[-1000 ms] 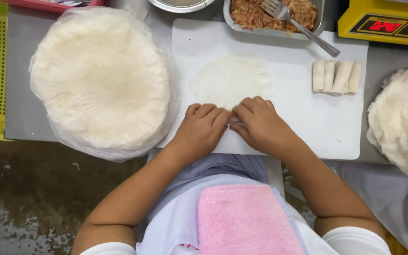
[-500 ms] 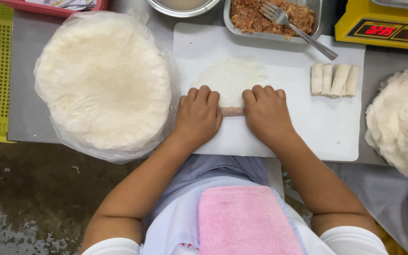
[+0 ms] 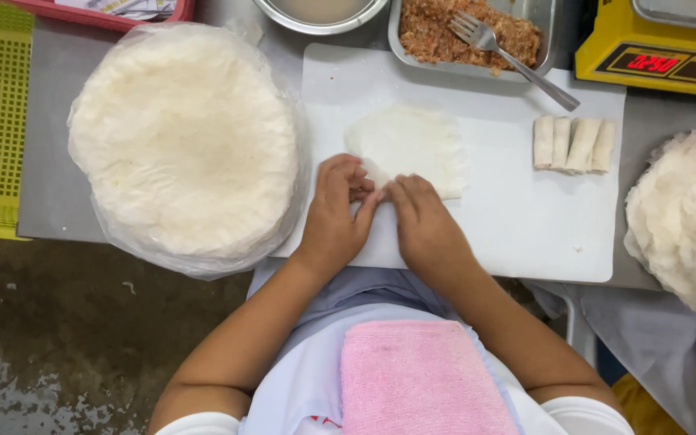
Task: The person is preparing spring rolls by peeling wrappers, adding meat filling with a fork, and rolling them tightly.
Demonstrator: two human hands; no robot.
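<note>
The near edge of the thin wrapper (image 3: 412,149) on the white cutting board (image 3: 517,234) is being covered by the left hand (image 3: 333,213) and the right hand (image 3: 422,219), so whatever lies under the fingers cannot be told. Above the board, the metal bowl (image 3: 320,14), the tray of minced filling (image 3: 477,36) and the yellow scale (image 3: 658,48) are being cut off by the top edge. To the board's right, the second wrapper stack (image 3: 682,217) is being cropped.

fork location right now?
Head view, top centre-right: the fork rests in the metal tray of minced filling, its handle sticking out over the white cutting board toward the finished rolls.
</note>
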